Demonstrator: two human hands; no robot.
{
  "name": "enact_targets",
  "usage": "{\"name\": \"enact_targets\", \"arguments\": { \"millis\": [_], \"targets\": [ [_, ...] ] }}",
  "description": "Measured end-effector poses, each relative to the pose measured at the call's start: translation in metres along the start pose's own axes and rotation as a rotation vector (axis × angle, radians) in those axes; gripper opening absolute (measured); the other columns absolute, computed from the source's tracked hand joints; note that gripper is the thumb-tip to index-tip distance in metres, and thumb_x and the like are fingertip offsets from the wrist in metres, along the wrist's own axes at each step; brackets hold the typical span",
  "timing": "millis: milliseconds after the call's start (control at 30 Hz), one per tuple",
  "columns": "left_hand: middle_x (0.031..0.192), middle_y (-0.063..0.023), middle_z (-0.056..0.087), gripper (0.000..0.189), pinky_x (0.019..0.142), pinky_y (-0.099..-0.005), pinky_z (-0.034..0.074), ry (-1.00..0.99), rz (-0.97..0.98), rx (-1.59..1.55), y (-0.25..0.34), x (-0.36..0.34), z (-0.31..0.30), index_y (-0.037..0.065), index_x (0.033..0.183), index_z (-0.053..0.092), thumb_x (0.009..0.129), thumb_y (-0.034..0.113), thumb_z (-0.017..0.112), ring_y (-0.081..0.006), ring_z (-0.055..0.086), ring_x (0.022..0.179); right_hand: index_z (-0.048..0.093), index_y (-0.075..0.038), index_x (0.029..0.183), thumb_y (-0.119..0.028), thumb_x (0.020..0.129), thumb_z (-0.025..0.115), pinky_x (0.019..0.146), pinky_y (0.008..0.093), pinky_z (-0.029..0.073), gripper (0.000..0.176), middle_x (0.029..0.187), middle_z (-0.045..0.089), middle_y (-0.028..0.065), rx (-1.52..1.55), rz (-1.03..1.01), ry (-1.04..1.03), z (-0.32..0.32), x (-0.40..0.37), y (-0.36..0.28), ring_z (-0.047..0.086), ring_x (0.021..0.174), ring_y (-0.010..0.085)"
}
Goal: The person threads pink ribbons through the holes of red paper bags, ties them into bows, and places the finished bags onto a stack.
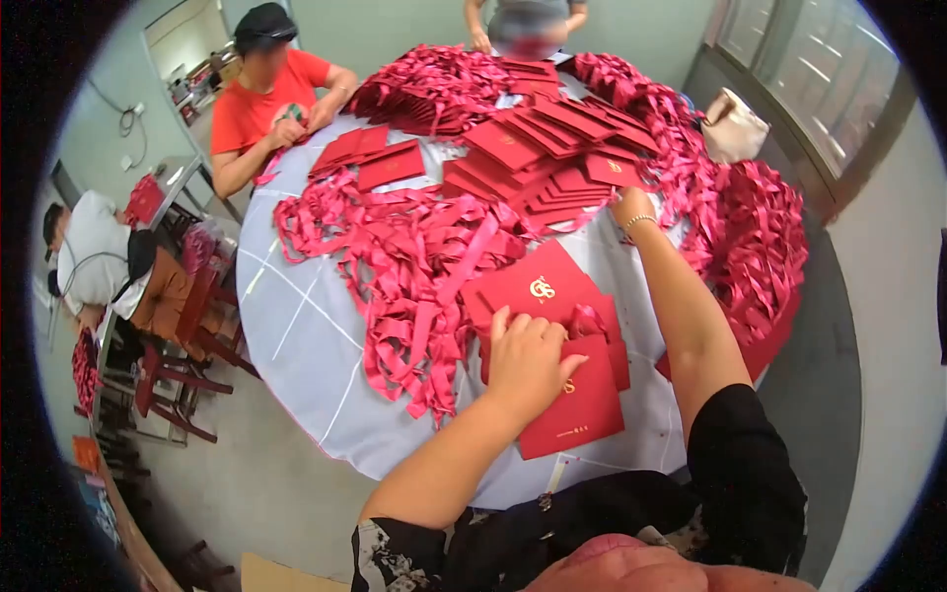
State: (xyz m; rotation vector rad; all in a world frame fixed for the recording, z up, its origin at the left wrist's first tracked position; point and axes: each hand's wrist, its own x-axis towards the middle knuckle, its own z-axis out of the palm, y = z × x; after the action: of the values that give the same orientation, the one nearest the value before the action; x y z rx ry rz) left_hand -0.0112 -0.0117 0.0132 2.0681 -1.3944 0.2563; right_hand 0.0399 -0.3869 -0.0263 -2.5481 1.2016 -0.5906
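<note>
My left hand [528,360] lies with spread fingers over red cards with gold print. Under and in front of it is a red card [582,419]; another larger red card [543,281] lies just beyond the fingertips. A loop of red ribbon [588,322] rests beside the hand. My right hand [632,205], with a bracelet at the wrist, reaches to the near right edge of the stacked red cards [572,187]. Its fingers look curled in; what they pinch is too small to make out.
The round table [296,306] has a pale cover with white lines. Tangled red ribbons [419,306] lie left of my hands, more ribbons [760,237] at the right edge. A person in orange [258,113] handles ribbon at the left; another person stands across. A pale bag [733,128] stands far right.
</note>
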Motion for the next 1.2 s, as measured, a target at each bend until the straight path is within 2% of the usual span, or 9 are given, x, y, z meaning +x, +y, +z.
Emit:
{"name": "enact_targets", "arguments": {
  "millis": [133, 167, 233, 367, 500, 533, 667, 767, 1200],
  "targets": [
    [0.081, -0.0054, 0.058, 0.033, 0.100, -0.0544, 0.034, 0.038, 0.050, 0.069, 0.003, 0.000, -0.003, 0.009, 0.073, 0.063, 0.074, 0.039, 0.078, -0.0255, 0.056, 0.087, 0.075, -0.004, 0.092, -0.027, 0.085, 0.066, 0.082, 0.0431, 0.056, 0.026, 0.100, 0.071, 0.0169, -0.230, -0.076, -0.033, 0.002, 0.003, -0.005, 0.069, 0.094, 0.0334],
    [0.081, -0.0053, 0.059, 0.033, 0.099, -0.0532, 0.035, 0.052, 0.060, 0.052, 0.003, 0.000, -0.003, 0.009, 0.075, 0.064, 0.074, 0.039, 0.078, -0.0252, 0.056, 0.087, 0.075, -0.005, 0.089, -0.025, 0.083, 0.067, 0.077, 0.0429, 0.057, 0.023, 0.094, 0.072, 0.0173, -0.232, -0.319, 0.057, 0.022, 0.017, 0.024, 0.070, 0.087, 0.0340],
    [0.082, -0.0053, 0.059, 0.033, 0.097, -0.0492, 0.036, 0.055, 0.071, 0.046, 0.003, -0.001, -0.003, 0.009, 0.079, 0.066, 0.073, 0.039, 0.077, -0.0244, 0.056, 0.088, 0.075, -0.005, 0.087, -0.022, 0.082, 0.067, 0.070, 0.0436, 0.055, 0.020, 0.084, 0.070, 0.0188, 0.089, -0.188, 0.158, 0.007, 0.014, 0.006, 0.070, 0.078, 0.0343],
    [0.082, -0.0061, 0.061, 0.035, 0.098, -0.0473, 0.037, 0.010, 0.034, 0.007, -0.001, -0.004, 0.001, 0.009, 0.085, 0.066, 0.075, 0.040, 0.076, -0.0246, 0.061, 0.085, 0.069, -0.001, 0.090, -0.011, 0.083, 0.069, 0.060, 0.0350, 0.050, 0.012, 0.073, 0.068, 0.0134, 0.532, -0.548, 0.353, -0.033, -0.033, -0.039, 0.066, 0.065, 0.0230],
    [0.080, -0.0081, 0.061, 0.037, 0.100, -0.0483, 0.036, -0.029, -0.001, -0.014, -0.003, -0.004, 0.002, 0.007, 0.088, 0.065, 0.076, 0.040, 0.076, -0.0263, 0.064, 0.081, 0.065, -0.001, 0.096, 0.004, 0.087, 0.047, 0.058, 0.0221, 0.041, 0.022, 0.076, 0.057, -0.0027, 0.989, -0.334, -0.327, -0.092, -0.139, -0.082, 0.049, 0.064, 0.0057],
    [0.080, -0.0085, 0.061, 0.037, 0.100, -0.0483, 0.036, -0.066, -0.001, -0.013, -0.003, -0.003, 0.000, 0.006, 0.088, 0.065, 0.076, 0.039, 0.076, -0.0266, 0.064, 0.081, 0.063, -0.001, 0.091, 0.005, 0.085, 0.040, 0.058, 0.0218, 0.041, 0.025, 0.076, 0.056, -0.0019, 0.882, -0.355, -0.491, -0.100, -0.156, -0.077, 0.049, 0.064, 0.0064],
    [0.077, -0.0094, 0.059, 0.035, 0.100, -0.0501, 0.038, 0.056, 0.026, -0.033, -0.004, -0.004, 0.001, 0.005, 0.084, 0.062, 0.075, 0.034, 0.077, -0.0274, 0.064, 0.078, 0.060, 0.002, 0.088, 0.006, 0.082, 0.045, 0.059, 0.0308, 0.045, 0.017, 0.073, 0.059, 0.0099, 0.642, -0.602, -0.363, -0.093, -0.215, -0.077, 0.056, 0.066, 0.0182],
    [0.076, -0.0089, 0.057, 0.032, 0.103, -0.0517, 0.038, 0.110, 0.080, -0.031, -0.004, -0.003, -0.001, 0.006, 0.082, 0.059, 0.074, 0.031, 0.078, -0.0273, 0.063, 0.076, 0.062, 0.001, 0.087, 0.006, 0.075, 0.053, 0.061, 0.0418, 0.049, 0.016, 0.079, 0.062, 0.0200, 0.517, -0.815, -0.145, -0.096, -0.230, -0.075, 0.059, 0.070, 0.0404],
    [0.077, -0.0069, 0.056, 0.030, 0.107, -0.0580, 0.033, 0.004, 0.047, 0.012, -0.010, -0.001, -0.001, 0.009, 0.085, 0.060, 0.074, 0.031, 0.077, -0.0264, 0.063, 0.080, 0.066, 0.002, 0.090, 0.001, 0.081, 0.061, 0.065, 0.0421, 0.052, 0.011, 0.080, 0.065, 0.0200, 0.536, -0.840, -0.342, -0.107, -0.239, -0.069, 0.064, 0.072, 0.0381]
  ]
}}
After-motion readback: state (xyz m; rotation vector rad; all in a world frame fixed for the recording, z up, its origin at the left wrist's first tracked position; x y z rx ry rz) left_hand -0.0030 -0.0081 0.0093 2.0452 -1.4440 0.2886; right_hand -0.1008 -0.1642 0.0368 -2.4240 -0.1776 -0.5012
